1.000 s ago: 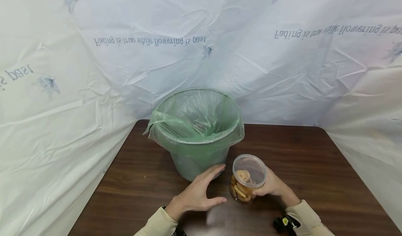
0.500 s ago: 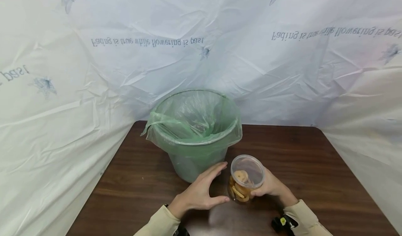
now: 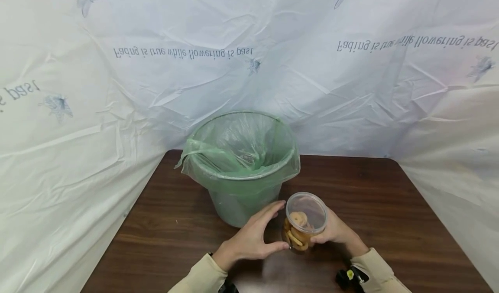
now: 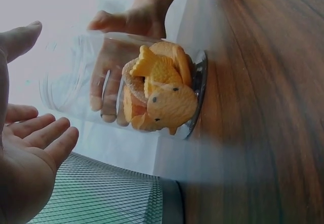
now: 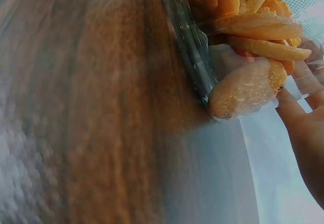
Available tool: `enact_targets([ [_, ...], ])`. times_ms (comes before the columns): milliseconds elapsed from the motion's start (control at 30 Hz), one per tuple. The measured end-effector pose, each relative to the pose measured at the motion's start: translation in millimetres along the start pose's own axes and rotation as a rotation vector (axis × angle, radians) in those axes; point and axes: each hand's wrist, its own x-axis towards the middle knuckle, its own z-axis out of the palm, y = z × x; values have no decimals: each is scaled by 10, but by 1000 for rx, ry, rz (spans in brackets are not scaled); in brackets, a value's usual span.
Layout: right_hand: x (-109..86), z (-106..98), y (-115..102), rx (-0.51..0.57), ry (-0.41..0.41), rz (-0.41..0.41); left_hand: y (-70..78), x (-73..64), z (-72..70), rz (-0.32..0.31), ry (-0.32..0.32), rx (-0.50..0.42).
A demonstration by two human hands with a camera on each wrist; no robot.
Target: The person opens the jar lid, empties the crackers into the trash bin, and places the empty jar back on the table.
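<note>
1. Stretching across the lower half of the head view, the dark wood-grained table (image 3: 370,197) had rounded far corners and a pale gleam between the two cream sleeves (image 3: 376,265).
2. Creased white plastic sheeting (image 3: 195,15) hung behind it and at both sides, printed with faint blue flowers, dragonfly shapes and lettering flipped top to bottom.
3. Toward the table's far edge stood a bin (image 3: 234,210); a thin green bag (image 3: 241,185) lined it and folded out over the rim.
4. Near the bin's front right was a clear jar (image 3: 312,206) of biscuits (image 3: 298,218), its base on or just above the wood; which of the two could not be told.
5. The right hand (image 3: 337,228) gripped the jar, fingers and thumb wrapped around its right side.
6. The left hand (image 3: 249,241) was spread, thumb and fingers well apart, facing the jar's left side; whether the thumb tip touched it was unclear.
7. The left wrist view picked out a fish-shaped biscuit (image 4: 154,72) and a rounder one (image 4: 174,105) with dark dots; it also revealed fine mesh on the bin, which looked smooth from the head.
8. The right wrist view showed flat biscuits layered along the jar's other side.
</note>
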Motion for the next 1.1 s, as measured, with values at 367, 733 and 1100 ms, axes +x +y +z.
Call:
enact_targets([
  [367,-6,27,-22,-1,9,22,-15,38,42,-14,-6,-47],
  [733,-25,-2,2,-34,5,19,-10,98,78,-12,7,-31],
  [1100,-31,3,-21,-15,11,44,55,192,116,-75,41,42],
])
